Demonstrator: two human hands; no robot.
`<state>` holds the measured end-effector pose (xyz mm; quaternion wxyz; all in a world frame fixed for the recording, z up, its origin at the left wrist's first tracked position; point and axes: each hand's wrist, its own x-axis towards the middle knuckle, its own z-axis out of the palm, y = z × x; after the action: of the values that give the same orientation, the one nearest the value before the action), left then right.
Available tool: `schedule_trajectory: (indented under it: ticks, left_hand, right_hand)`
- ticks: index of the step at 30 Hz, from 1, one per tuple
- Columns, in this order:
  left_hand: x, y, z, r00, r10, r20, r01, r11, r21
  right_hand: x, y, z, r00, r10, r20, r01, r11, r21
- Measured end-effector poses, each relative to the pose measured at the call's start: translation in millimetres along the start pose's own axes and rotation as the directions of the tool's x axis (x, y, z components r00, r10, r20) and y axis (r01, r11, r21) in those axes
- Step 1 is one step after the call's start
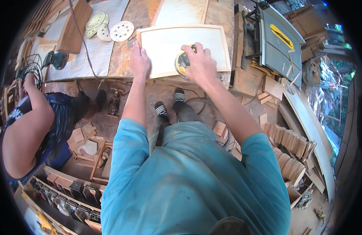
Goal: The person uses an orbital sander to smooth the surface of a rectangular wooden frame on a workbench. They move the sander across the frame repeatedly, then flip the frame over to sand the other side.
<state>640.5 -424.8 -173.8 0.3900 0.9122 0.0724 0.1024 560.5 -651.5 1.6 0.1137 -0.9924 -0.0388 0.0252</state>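
A framed wooden panel (164, 44) with a pale flat face and a raised light-wood rim lies on the workbench (122, 55) in front of me. My right hand (202, 66) is wrapped over a yellow and black random orbital sander (182, 61), which sits on the panel's face near its lower rim. At the panel's left end, my left hand (140, 61) is against the rim, thumb on the inner side and fingers along the outside. Perforated sanding discs (122, 30) lie on the bench to the left of the panel.
Another person's arm (29, 82) is at the left, beside coiled cable and a second sander (59, 60). A thick wood block (75, 28) stands on the bench. At right are a table saw (281, 44) and stacked wood pieces (286, 141). Cables cross the floor.
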Motion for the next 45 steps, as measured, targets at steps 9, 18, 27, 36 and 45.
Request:
schedule_trajectory:
  ticks: [9,18,27,36,45]
  left_hand:
    - [-3,10,-4,0.999,-0.033,-0.011,0.032,0.994,-0.109]
    - [-2,5,-3,0.999,-0.034,-0.029,0.03,0.993,-0.118]
    - [-2,2,0,0.998,-0.056,-0.018,0.053,0.991,-0.12]
    - [-2,6,-3,0.998,-0.067,0.02,0.068,0.993,-0.091]
    - [1,5,-3,0.998,-0.045,0.032,0.048,0.995,-0.092]
  right_hand:
    - [6,-24,9,0.998,-0.057,0.008,0.057,0.998,-0.012]
    - [8,-29,6,0.996,-0.088,0.031,0.089,0.995,-0.043]
    - [0,7,-14,0.993,0.054,0.108,-0.039,0.99,-0.138]
    - [8,-39,5,0.997,-0.061,0.051,0.063,0.998,-0.03]
    - [5,-4,-9,0.993,0.073,0.088,-0.068,0.996,-0.059]
